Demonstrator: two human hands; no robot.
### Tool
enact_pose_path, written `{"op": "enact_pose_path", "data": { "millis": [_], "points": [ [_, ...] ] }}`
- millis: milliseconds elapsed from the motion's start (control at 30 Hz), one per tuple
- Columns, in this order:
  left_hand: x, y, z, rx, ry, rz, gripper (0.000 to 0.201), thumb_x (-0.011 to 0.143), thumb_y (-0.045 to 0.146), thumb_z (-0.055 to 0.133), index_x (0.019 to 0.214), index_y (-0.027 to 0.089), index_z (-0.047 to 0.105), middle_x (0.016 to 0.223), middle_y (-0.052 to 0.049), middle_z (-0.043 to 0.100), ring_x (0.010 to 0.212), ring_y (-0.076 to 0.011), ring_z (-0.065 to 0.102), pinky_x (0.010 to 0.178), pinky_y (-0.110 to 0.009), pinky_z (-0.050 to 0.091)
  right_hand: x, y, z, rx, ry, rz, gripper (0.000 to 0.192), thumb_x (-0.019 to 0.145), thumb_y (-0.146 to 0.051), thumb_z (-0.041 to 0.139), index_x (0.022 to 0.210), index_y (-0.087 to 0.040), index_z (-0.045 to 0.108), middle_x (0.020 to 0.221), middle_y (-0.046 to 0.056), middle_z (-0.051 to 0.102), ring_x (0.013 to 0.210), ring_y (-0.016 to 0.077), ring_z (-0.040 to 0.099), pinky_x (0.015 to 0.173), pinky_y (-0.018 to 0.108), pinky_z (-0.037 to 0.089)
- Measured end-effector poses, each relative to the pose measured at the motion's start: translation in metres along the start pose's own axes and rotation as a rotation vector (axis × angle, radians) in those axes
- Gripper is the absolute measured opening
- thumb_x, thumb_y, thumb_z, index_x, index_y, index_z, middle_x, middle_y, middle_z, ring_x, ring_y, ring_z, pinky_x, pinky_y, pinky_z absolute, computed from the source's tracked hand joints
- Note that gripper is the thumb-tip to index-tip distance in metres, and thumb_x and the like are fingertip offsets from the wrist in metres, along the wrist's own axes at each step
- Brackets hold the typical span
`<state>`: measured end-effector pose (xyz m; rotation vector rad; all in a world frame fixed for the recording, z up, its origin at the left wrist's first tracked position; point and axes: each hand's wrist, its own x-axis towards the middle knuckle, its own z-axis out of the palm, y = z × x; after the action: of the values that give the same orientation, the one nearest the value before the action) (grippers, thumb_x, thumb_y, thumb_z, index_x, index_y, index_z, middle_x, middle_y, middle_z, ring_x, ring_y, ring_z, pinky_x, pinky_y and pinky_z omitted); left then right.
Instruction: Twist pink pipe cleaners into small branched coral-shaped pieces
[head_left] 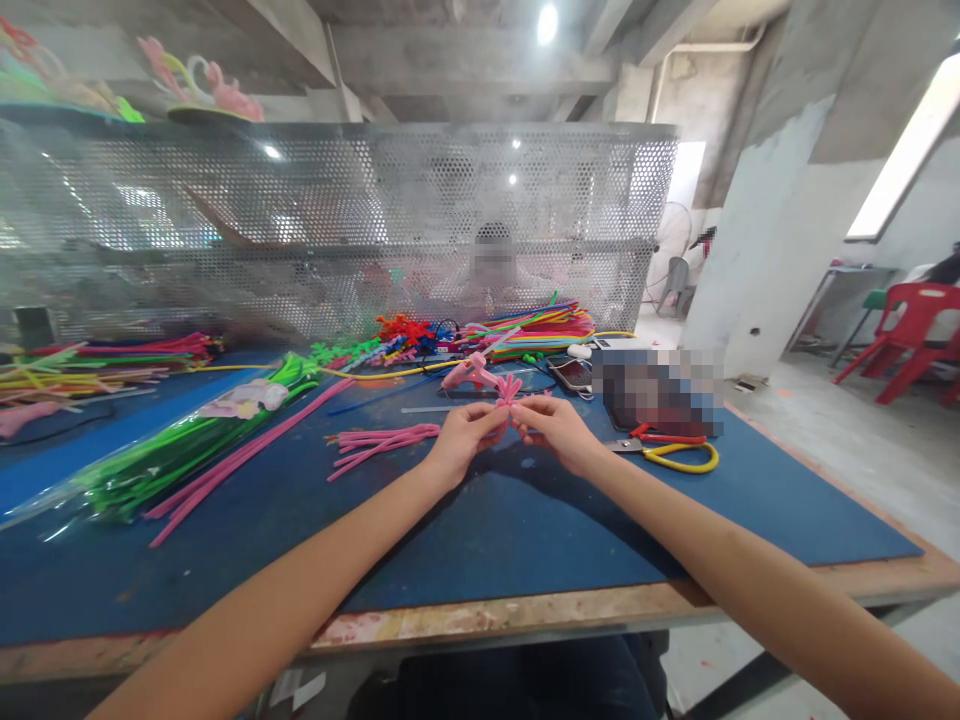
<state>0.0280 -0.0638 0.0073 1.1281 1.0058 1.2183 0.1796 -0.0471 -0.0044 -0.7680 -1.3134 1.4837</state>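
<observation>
Between my two hands, above the middle of the blue table mat, is a pink pipe-cleaner flower (pixel 509 388) with looped petals pointing up. My left hand (pixel 466 440) pinches its base from the left. From the other side my right hand (pixel 556 428) closes on the same base, its fingertips almost meeting the left ones. Just behind the hands lies a pink glue gun (pixel 469 373). Several folded pink pipe cleaners (pixel 386 440) rest left of my left hand. Scissors with yellow handles (pixel 679 455) lie right of my right hand.
Green pipe cleaners in a clear bag (pixel 187 450) and long pink ones (pixel 251 460) cover the left. Colourful bundles (pixel 532 328) lie along the perforated metal screen (pixel 420 220). A phone (pixel 574 378) sits behind my right hand. The wooden table edge (pixel 480 622) runs close to me.
</observation>
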Motion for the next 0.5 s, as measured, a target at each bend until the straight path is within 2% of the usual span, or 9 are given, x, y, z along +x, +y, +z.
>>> {"op": "enact_pose_path", "data": {
  "millis": [100,167,367,500],
  "points": [
    [0.0,-0.0005,-0.0003,-0.119,-0.011,-0.108,0.032,0.045,0.031,0.082,0.062,0.014,0.062,0.058,0.003,0.057,0.057,-0.0072,0.053,0.057,-0.02,0.043,-0.0014,0.0024,0.0033,0.058,0.003,0.0,0.028,0.06,-0.04,0.074,0.072,-0.016,0.067,0.063,-0.002,0.06,0.053,0.0061,0.048,0.053,0.02,0.039],
    [0.0003,-0.0007,0.0001,-0.147,-0.034,-0.132,0.032,0.044,0.028,0.083,0.061,0.013,0.06,0.06,0.003,0.058,0.055,-0.0066,0.053,0.056,-0.02,0.044,-0.0012,0.003,0.0034,0.094,0.014,0.026,0.027,0.06,-0.04,0.074,0.068,-0.015,0.066,0.06,-0.002,0.059,0.052,0.0062,0.048,0.052,0.02,0.038],
    [0.0035,0.0008,-0.0018,-0.148,-0.1,0.043,0.033,0.046,0.026,0.083,0.07,0.014,0.064,0.063,0.002,0.062,0.056,-0.0076,0.055,0.057,-0.021,0.044,-0.0008,0.0031,0.0037,0.206,-0.028,0.084,0.026,0.056,-0.035,0.076,0.061,-0.014,0.063,0.056,-0.003,0.059,0.049,0.0054,0.047,0.051,0.02,0.037],
    [0.0064,0.002,-0.0061,-0.079,-0.158,0.081,0.034,0.048,0.025,0.082,0.076,0.014,0.067,0.066,0.001,0.064,0.057,-0.009,0.056,0.059,-0.022,0.045,-0.0026,0.0031,0.007,0.291,-0.057,0.123,0.026,0.055,-0.033,0.078,0.059,-0.013,0.06,0.053,-0.004,0.056,0.047,0.004,0.045,0.048,0.018,0.035]
  ]
}}
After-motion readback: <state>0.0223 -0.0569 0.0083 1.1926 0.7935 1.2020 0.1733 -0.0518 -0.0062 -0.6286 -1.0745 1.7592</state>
